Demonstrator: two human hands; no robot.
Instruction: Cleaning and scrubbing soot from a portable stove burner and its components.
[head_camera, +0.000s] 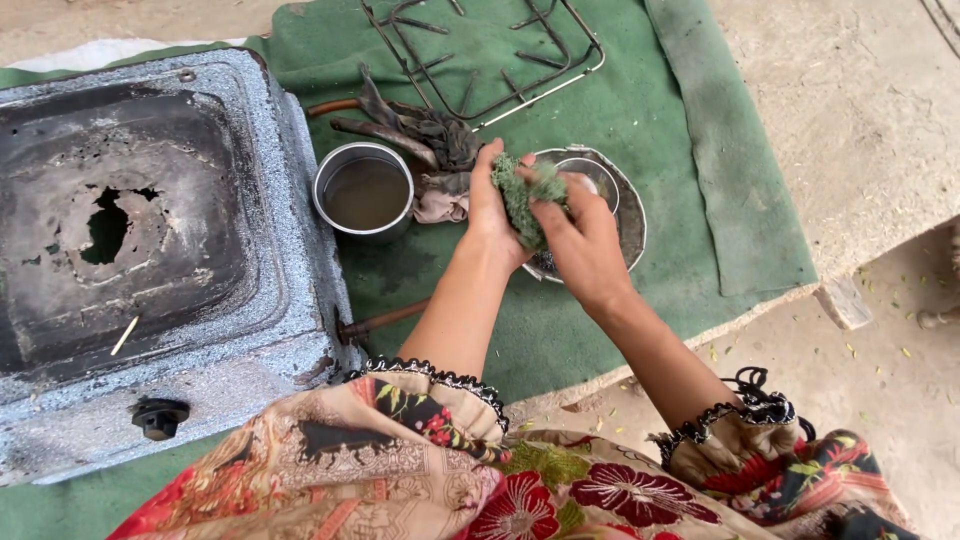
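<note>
Over green cloth (620, 110), scrubber (525, 195) between hands (545, 225).

Single head view, steep downward, close over hands (540, 225), green mat (640, 110).

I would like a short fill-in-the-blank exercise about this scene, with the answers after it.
1. Both hands hold a scrubbing pad whose colour is ____.
2. The round metal bowl stands to the ____ of the left hand.
3. The right hand is above a round metal ____.
4. The stove lies on a ____ cloth.

Answers: green; left; plate; green
</note>
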